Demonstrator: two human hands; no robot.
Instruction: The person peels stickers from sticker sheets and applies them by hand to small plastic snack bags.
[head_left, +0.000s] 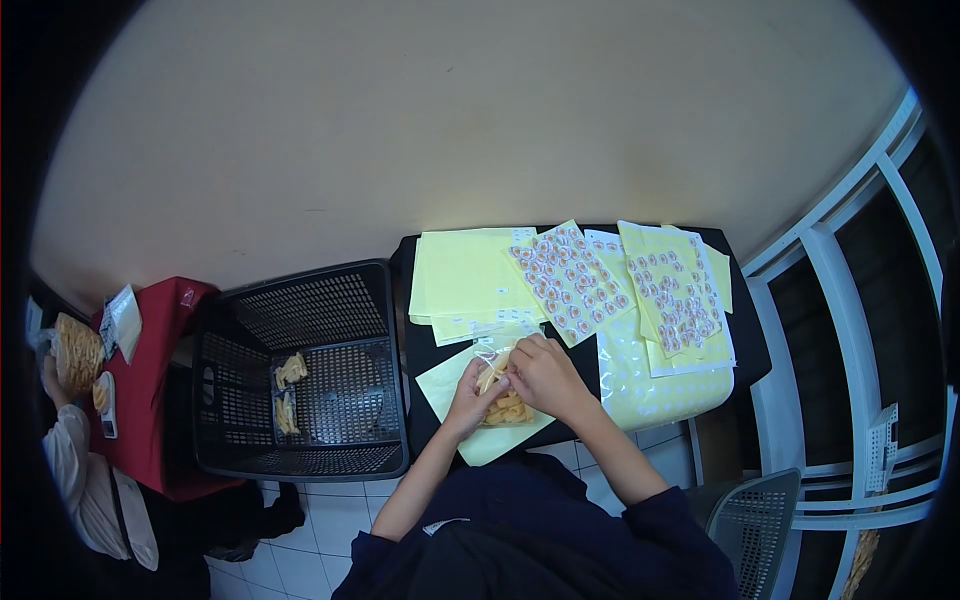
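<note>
A clear plastic bag with yellow snack sticks (508, 408) lies on a pale yellow sheet at the near edge of the black-covered table. My left hand (471, 400) grips the bag's left side, fingers closed on it. On the upper right of the same bag is my right hand (545, 372), its fingers pinched together at the plastic. Beyond my hands are plain yellow sheets (470, 275). Sticker sheets with small round labels (568, 278) lie to the right, with another sticker sheet (680, 300) beside them.
Left of the table stands a black plastic crate (300, 462) holding two small snack packs (287, 412). At far left, a co-worker's hand (54, 380) touches a large snack bag (78, 352) by a red-covered table (160, 380). A chair (755, 530) stands at lower right.
</note>
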